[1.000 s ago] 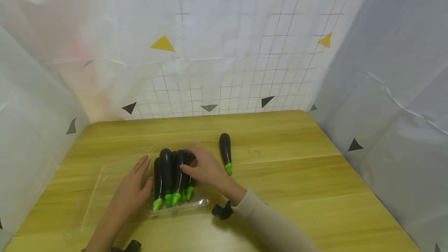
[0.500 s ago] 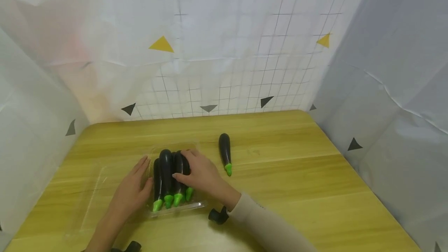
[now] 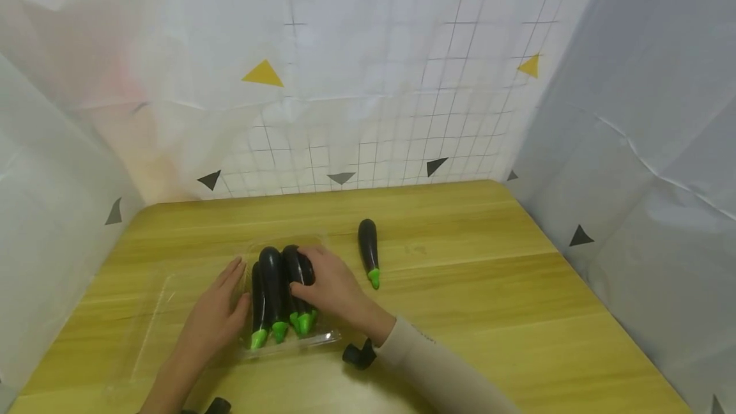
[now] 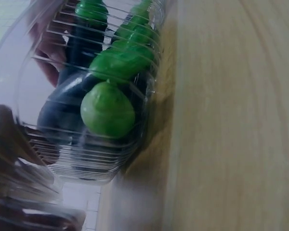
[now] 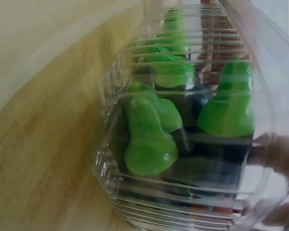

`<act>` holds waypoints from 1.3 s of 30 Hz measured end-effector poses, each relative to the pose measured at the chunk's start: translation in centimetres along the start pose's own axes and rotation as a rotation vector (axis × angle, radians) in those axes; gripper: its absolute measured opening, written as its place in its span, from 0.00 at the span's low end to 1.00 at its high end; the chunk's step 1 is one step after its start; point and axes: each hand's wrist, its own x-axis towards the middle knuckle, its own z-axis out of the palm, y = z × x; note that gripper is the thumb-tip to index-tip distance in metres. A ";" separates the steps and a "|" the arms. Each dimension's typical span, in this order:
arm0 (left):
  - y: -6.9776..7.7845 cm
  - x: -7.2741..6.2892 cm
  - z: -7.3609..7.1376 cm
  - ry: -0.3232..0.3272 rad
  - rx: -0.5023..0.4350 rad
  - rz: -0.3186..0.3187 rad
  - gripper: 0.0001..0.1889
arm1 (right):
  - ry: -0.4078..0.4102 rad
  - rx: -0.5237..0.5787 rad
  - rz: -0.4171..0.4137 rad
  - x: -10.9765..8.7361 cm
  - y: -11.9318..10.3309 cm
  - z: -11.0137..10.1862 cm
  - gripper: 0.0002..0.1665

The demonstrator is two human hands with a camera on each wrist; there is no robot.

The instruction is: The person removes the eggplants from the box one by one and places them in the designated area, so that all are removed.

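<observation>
Several dark eggplants with green stem ends lie side by side in a clear plastic clamshell box [image 3: 261, 353]. Thumb and fingers of my right hand [image 3: 336, 286] grip the rightmost eggplant on top [image 3: 296, 267], partly covering it. Along the box's left side lies my left hand [image 3: 213, 312], fingers fairly straight, near another eggplant [image 3: 258, 299]. Through the ribbed clear wall, the left wrist view shows a rounded green stem [image 4: 107, 109] up close. In the right wrist view, several green stems [image 5: 151, 144] point toward the camera behind the plastic.
A single eggplant [image 3: 368, 251] lies on the wooden table [image 3: 460, 286], right of the box. The box's clear lid [image 3: 152, 324] lies flat to the left, under the left forearm. White sheets [image 3: 368, 69] enclose the table at back and sides.
The eggplant under my right hand has shifted, its stem end swinging slightly right. My right hand has moved a little left and down since the first frame; the left hand stays put.
</observation>
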 end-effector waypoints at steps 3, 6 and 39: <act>0.0 0.0 0.0 0.004 0.002 0.003 0.32 | -0.003 0.027 -0.001 0.1 0.1 -0.2 0.38; -0.1 0.1 0.0 0.002 0.003 0.004 0.32 | -0.013 0.047 -0.009 0.1 0.2 -0.4 0.37; -0.2 0.0 0.0 -0.009 -0.018 -0.008 0.31 | 0.041 0.379 0.013 0.0 0.6 -1.6 0.31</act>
